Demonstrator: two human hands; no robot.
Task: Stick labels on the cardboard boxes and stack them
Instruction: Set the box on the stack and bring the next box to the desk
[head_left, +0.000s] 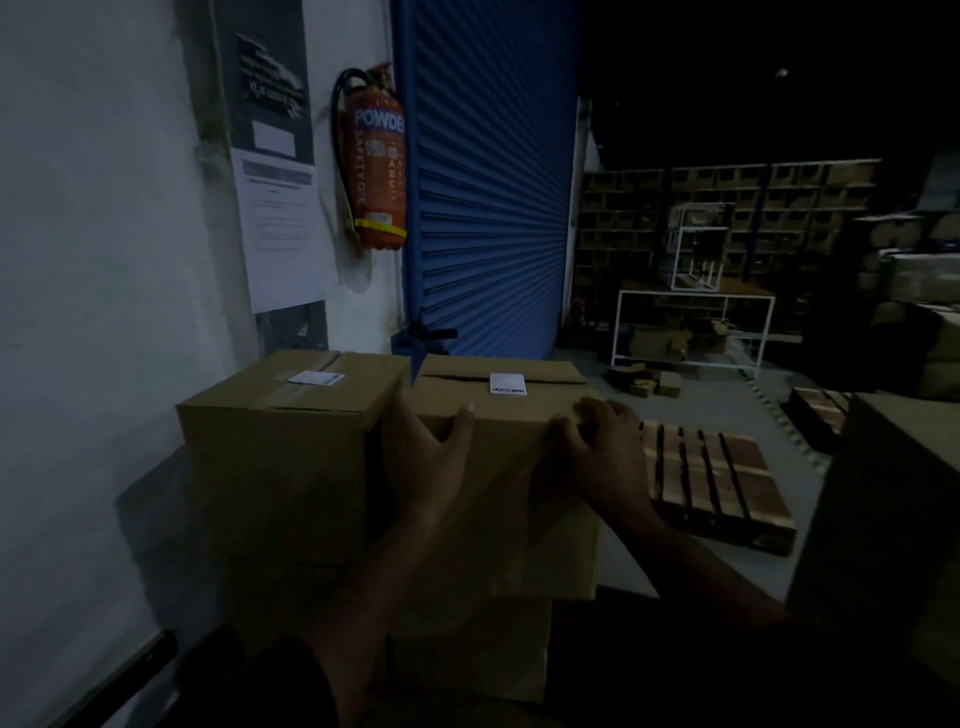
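Closest to me are the person's two forearms reaching out over a lower cardboard box (467, 644) that sits under the stack, pretty much lost in shadow. Left hand (431, 447) is on the near left corner of the right-hand box (498, 467), thumb up over the top edge and the rest of the hand wrapped against the side, tucked into the gap next to the left-hand box (280, 457). Right hand (602, 441) has its fingers curled over the near right top corner. So both hands are clamped on that box, not flat or spread.

Both top boxes already have their stickers: a white label (508, 384) across the seam of the right one, another label (317, 378) on the taped left one. They sit side by side, nearly touching, on the layer below.

What I'd worry about: the right box looks like it overhangs the lower one on the right, so if it gets let go before it's squared up it could tip off toward the wooden pallet (711, 483) on the floor. Fingers in that gap could get pinched too if the box gets shoved left. And it's really dim, so judging alignment is hard.

Further back there's a red fire extinguisher (376, 161) on the wall, a blue roller shutter (488, 208), and racking (727, 208) way behind.
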